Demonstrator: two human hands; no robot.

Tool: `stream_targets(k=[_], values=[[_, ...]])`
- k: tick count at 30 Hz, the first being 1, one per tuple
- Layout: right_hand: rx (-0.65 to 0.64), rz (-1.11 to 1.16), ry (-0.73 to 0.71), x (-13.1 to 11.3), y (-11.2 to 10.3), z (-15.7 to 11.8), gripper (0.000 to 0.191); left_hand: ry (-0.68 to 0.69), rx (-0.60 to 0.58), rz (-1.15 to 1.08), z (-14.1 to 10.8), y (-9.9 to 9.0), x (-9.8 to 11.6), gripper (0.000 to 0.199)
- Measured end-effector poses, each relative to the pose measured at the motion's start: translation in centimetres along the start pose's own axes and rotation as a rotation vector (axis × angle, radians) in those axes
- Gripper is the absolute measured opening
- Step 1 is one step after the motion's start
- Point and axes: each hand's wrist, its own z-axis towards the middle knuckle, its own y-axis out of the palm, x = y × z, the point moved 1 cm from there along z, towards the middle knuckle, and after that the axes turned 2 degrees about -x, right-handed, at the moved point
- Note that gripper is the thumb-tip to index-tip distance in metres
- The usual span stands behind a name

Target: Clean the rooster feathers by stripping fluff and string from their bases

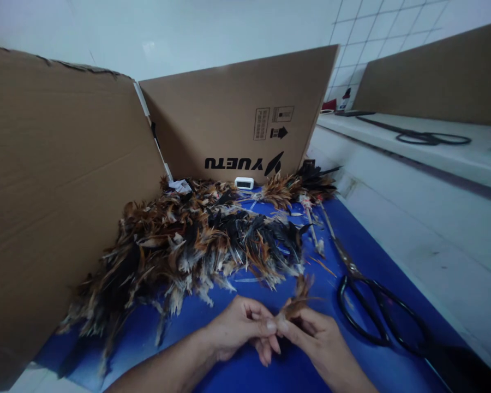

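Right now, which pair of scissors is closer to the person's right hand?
The black-handled scissors on the blue surface, beside the right hand, which holds brown feathers. The other pair lies farther off, on the white ledge.

The feathers [213, 240] look wispy, the cardboard [229, 114] matt, the scissor handles [368, 335] glossy.

- Far cardboard panel [213, 117]: brand name "YUETU" [239, 164] in black, upside down, with leaf-like logo [274, 164] at its right.
- Same panel, above: black arrow sign [279, 132] pointing right; framed pictogram [283, 114]; framed text block [262, 124], characters too small to read.
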Motion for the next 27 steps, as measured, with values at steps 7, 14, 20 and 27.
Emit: stream_targets(k=[7, 14, 20, 27], values=[[-0.037, 0.027, 0.003, 0.0, 0.1, 0.0, 0.024, 0.011, 0.032, 0.028, 0.1, -0.3, 0.2, 0.037], [-0.032, 0.018, -0.039, 0.3, 0.1, -0.1, 0.024, 0.033, 0.055, 0.046, 0.2, -0.4, 0.2, 0.033], [-0.036, 0.042, -0.036, 0.4, -0.1, 0.3, 0.029, 0.143, 0.156, 0.04, 0.4, -0.3, 0.6, 0.031], [0.064, -0.078, 0.022, 0.7, -0.4, 0.8, 0.029, 0.299, 0.299, 0.0, 0.7, -0.9, 1.3, 0.027]])
